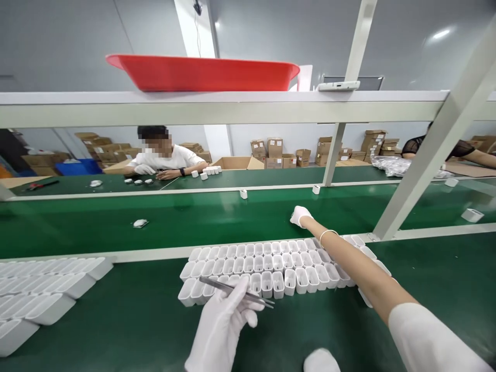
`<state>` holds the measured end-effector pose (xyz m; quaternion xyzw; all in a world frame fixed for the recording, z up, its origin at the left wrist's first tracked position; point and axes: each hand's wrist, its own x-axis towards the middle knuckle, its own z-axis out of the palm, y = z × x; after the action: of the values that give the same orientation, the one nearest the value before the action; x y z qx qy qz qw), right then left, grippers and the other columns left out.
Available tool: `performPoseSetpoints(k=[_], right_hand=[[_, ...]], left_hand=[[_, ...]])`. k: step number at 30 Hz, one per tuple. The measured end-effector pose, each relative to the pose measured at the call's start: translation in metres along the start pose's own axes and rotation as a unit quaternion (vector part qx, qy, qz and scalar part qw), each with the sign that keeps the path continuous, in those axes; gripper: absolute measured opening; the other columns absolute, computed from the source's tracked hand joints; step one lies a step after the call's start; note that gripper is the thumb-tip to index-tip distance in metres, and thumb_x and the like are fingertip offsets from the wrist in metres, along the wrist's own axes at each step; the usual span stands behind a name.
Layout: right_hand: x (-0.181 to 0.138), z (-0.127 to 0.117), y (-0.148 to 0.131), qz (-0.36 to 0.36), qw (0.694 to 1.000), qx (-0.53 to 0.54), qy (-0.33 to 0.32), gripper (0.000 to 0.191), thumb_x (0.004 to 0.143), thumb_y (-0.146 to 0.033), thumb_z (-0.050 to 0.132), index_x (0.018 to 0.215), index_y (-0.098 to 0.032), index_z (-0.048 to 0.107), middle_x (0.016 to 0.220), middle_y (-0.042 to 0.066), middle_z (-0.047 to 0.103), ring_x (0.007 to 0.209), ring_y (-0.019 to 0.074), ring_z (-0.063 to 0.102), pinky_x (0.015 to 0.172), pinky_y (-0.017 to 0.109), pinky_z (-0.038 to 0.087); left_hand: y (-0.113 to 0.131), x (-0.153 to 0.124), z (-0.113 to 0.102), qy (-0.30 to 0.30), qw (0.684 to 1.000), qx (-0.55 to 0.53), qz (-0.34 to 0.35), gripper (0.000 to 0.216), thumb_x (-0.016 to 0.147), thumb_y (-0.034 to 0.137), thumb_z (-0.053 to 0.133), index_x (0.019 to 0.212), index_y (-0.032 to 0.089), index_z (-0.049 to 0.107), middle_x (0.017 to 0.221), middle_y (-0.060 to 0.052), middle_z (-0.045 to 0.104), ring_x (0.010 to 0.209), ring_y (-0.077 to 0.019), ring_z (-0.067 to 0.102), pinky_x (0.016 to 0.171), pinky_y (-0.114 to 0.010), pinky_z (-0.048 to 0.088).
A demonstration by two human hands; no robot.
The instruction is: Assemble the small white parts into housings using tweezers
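My left hand [227,320], in a white glove, is closed on a pair of metal tweezers [251,296]. Their tips point right, in front of the near row of white plastic cups [278,284]. These small open-topped cups stand upright in several rows on the green table, and some show a small dark mark or slot inside. Across them stretches my right arm, with my gloved right hand [300,216] over the green conveyor belt [194,222]. The right hand's fingers look curled in; whether they hold anything is hidden.
More white casings [50,289] stand in rows at the left. On the belt lie a small white part [140,223] and several white cups. Overhead, a shelf [232,111] carries a red tray [209,75]; a slanted post [426,139] rises at right. A co-worker [166,157] sits opposite.
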<state>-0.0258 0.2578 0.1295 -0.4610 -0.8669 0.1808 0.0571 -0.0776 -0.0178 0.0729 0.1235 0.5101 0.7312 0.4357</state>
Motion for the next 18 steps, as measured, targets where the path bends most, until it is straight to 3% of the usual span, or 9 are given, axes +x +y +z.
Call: performPoseSetpoints(k=[6,12,15,18], right_hand=[[-0.011,0.009,0.004,-0.062,0.998,-0.017,-0.025,0.027,0.093,-0.035,0.059,0.109,-0.014,0.062,0.105,0.007,0.063,0.089,0.0175,0.063,0.076,0.031,0.055],[-0.056,0.035,0.017,-0.161,0.985,-0.011,-0.058,0.020,0.090,-0.033,0.064,0.089,-0.013,0.060,0.085,0.001,0.061,0.070,0.0113,0.057,0.065,0.027,0.051],[-0.081,0.042,0.021,-0.199,0.980,0.008,-0.021,0.030,0.076,-0.027,0.076,0.071,-0.016,0.049,0.084,0.003,0.058,0.074,0.0141,0.056,0.068,0.029,0.047],[-0.107,0.046,0.024,-0.227,0.972,0.055,0.025,0.033,0.079,-0.027,0.072,0.073,-0.020,0.040,0.082,0.001,0.058,0.076,0.0138,0.056,0.070,0.027,0.045]], left_hand=[[0.002,-0.004,0.002,0.001,1.000,0.009,0.002,0.031,0.065,0.028,0.083,0.081,0.015,0.061,0.067,-0.002,0.065,0.062,-0.0150,0.061,0.047,-0.022,0.049],[0.002,-0.007,0.004,0.007,1.000,0.011,-0.014,0.035,0.056,0.029,0.087,0.076,0.015,0.063,0.066,-0.003,0.065,0.058,-0.0154,0.059,0.047,-0.024,0.051],[0.001,-0.011,0.006,0.009,1.000,0.023,0.011,0.032,0.057,0.031,0.086,0.076,0.015,0.066,0.071,-0.003,0.067,0.061,-0.0171,0.061,0.052,-0.026,0.055],[-0.001,-0.017,0.008,0.045,0.993,0.065,0.084,0.026,0.060,0.032,0.084,0.073,0.016,0.070,0.073,-0.004,0.070,0.064,-0.0208,0.066,0.065,-0.033,0.060]])
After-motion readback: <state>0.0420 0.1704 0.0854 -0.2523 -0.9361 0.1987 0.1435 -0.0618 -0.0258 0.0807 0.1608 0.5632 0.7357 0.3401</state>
